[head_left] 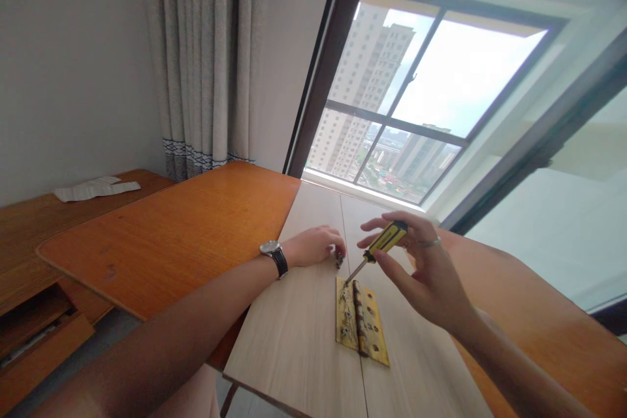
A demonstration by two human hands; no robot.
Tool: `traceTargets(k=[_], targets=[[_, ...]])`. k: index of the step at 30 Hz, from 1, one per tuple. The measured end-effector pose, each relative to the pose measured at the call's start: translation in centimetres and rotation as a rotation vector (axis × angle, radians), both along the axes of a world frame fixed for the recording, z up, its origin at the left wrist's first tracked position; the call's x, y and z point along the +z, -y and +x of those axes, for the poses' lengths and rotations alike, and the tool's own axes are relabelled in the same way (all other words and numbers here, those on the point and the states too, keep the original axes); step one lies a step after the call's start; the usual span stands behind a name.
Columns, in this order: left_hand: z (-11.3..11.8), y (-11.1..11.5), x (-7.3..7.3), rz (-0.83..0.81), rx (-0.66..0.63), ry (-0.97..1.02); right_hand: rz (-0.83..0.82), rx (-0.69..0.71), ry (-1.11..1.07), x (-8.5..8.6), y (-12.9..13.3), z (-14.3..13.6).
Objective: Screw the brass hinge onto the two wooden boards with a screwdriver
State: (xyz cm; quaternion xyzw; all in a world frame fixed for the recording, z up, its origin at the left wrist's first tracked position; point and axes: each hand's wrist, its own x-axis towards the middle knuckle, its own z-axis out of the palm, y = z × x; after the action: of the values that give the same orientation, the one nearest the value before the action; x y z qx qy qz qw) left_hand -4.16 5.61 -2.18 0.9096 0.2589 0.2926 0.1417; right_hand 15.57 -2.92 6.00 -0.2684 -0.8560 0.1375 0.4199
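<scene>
My right hand (426, 268) holds a yellow-and-black screwdriver (386, 241) by its handle, between thumb and fingers. The screwdriver slants down, its tip at the upper end of the left leaf of a worn brass-coloured hinge (361, 323). That hinge lies opened flat across the seam between two pale wooden boards (289, 333). Screw heads show in its left leaf, and holes in the right leaf. Beyond the hinge, my left hand (316, 245) rests on the left board, fingers curled over small dark metal pieces (339, 260) that look like screws. A watch is on my left wrist.
The boards lie on an orange-brown wooden table (196, 235). Further left stands a lower wooden desk (29, 228) with a paper strip (98, 189) and an open drawer (44, 366). A curtain (206, 65) and a window (392, 117) are behind.
</scene>
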Motion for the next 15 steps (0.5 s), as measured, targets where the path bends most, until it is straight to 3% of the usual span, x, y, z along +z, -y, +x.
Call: traceTargets(k=[5, 9, 15], targets=[[0.0, -0.1, -0.1, -0.001, 0.002, -0.015, 0.153, 0.044, 0.037, 0.4, -1.2, -0.7], [0.1, 0.1, 0.0, -0.005, 0.009, -0.023, 0.112, 0.034, -0.086, 0.8, -1.6, -1.5], [0.1, 0.3, 0.2, -0.015, 0.033, -0.019, -0.498, 0.099, -0.603, 2.2, -1.2, -4.7]])
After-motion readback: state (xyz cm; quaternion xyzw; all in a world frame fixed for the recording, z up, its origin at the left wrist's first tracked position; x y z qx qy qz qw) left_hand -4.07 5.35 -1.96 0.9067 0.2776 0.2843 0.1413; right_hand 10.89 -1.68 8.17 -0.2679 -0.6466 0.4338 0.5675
